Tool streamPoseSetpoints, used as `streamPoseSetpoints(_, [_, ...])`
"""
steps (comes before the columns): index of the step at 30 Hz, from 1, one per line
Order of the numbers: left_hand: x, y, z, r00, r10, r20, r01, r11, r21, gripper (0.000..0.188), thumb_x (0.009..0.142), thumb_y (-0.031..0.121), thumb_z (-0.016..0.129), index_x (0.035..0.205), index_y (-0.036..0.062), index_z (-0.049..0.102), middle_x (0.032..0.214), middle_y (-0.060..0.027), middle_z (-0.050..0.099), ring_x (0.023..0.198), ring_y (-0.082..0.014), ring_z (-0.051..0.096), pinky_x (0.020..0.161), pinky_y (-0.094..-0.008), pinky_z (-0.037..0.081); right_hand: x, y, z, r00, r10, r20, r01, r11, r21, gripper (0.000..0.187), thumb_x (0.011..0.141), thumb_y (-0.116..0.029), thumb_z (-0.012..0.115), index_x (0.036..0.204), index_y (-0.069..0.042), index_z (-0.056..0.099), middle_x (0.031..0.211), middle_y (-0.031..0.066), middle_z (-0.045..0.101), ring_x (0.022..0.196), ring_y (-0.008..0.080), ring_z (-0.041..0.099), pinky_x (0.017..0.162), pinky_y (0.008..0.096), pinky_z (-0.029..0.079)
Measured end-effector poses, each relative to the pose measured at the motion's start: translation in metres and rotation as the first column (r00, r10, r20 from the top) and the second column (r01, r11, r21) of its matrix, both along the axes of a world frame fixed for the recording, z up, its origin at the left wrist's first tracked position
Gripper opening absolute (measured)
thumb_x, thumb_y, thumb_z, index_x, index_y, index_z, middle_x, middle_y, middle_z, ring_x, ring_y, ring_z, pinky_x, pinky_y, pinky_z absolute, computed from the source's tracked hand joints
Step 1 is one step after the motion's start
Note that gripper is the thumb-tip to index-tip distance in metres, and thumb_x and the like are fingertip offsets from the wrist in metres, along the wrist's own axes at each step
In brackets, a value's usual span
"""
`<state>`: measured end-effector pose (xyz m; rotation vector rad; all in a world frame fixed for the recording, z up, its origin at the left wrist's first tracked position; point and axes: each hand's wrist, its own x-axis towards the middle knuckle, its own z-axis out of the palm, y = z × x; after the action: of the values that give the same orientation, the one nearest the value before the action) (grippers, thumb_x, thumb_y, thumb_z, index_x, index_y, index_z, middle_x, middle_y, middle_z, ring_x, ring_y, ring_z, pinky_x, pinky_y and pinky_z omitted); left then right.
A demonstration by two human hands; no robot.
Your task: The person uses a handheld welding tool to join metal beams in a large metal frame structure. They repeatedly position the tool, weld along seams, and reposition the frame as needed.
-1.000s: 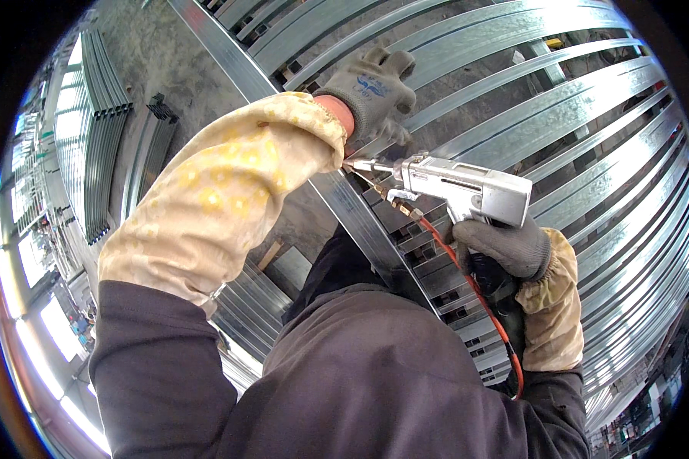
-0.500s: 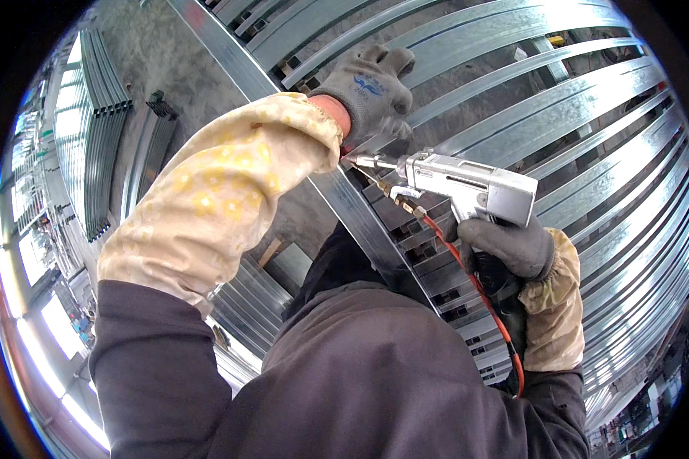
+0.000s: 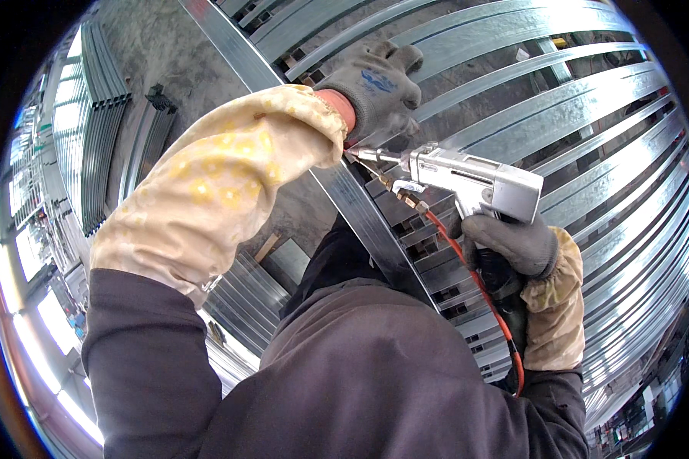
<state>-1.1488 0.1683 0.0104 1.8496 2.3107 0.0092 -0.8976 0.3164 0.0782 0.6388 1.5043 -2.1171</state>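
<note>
A silver air rivet gun (image 3: 478,180) is in my right hand (image 3: 513,241); its gloved fingers wrap round the black handle. The gun's nose points left, its tip at the long galvanized steel rail (image 3: 360,218), close below my left wrist. An orange-red air hose (image 3: 478,287) joins the gun by a brass fitting and runs down beside the handle. My left hand (image 3: 375,88), in a grey glove, lies palm down over the rail and the ends of the slats, fingers bent but apart. Its palm side is hidden, and the exact contact at the nose tip is unclear.
Parallel galvanized slats (image 3: 543,115) with gaps between them extend to the right from the rail. Stacked metal profiles (image 3: 103,115) stand on the concrete floor at the far left. More profiles (image 3: 245,298) lie below my left forearm, near a flat grey plate (image 3: 287,264).
The left hand and the gun have shifted slightly right in the picture, as has the rail. My right hand keeps its hold on the gun.
</note>
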Motion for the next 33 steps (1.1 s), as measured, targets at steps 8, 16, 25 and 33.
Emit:
streamPoseSetpoints(8, [-0.002,0.002,0.004,1.0,0.009,0.007,-0.008,0.997,-0.073,0.027,0.073,0.035,0.085,0.098,0.0305,0.076,0.14,-0.0041,0.048,0.134,-0.0303,0.043,0.109,-0.0447,0.044,-0.001,0.001,0.0,0.997,0.041,0.059,-0.04,0.999,-0.019,0.041,0.091,-0.02,0.077,0.124,0.0,0.061,0.093,0.0055,0.071,0.078,0.0102,0.067,0.069,0.0262,0.058])
streamPoseSetpoints(16, [0.0,0.004,0.006,1.0,0.014,0.022,-0.011,0.993,-0.114,0.026,0.072,0.036,0.085,0.096,0.0302,0.077,0.142,-0.0045,0.047,0.135,-0.0313,0.042,0.109,-0.046,0.044,0.0,0.002,-0.006,1.0,0.021,0.013,-0.021,0.999,-0.044,0.039,0.091,-0.019,0.077,0.122,0.0,0.062,0.092,0.0055,0.071,0.078,0.0102,0.067,0.069,0.0263,0.058])
streamPoseSetpoints(25, [0.0,0.006,0.009,0.997,0.035,0.066,-0.022,0.98,-0.198,0.031,0.08,0.051,0.077,0.098,0.0257,0.077,0.15,-0.0047,0.041,0.141,-0.034,0.037,0.111,-0.0501,0.042,0.0,0.002,-0.009,0.999,0.048,-0.004,-0.048,0.998,-0.045,0.037,0.091,-0.021,0.078,0.118,0.001,0.064,0.089,0.0062,0.071,0.072,0.0106,0.067,0.064,0.0267,0.057])
streamPoseSetpoints(33, [-0.002,0.005,0.008,0.997,0.027,0.074,-0.01,0.975,-0.222,0.036,0.083,0.055,0.073,0.1,0.024,0.077,0.155,-0.0047,0.037,0.143,-0.0365,0.035,0.11,-0.0535,0.044,-0.002,0.0,-0.005,0.999,0.028,0.029,-0.025,0.996,-0.088,0.035,0.091,-0.021,0.077,0.114,0.001,0.064,0.086,0.0065,0.071,0.07,0.0109,0.068,0.062,0.0269,0.059])
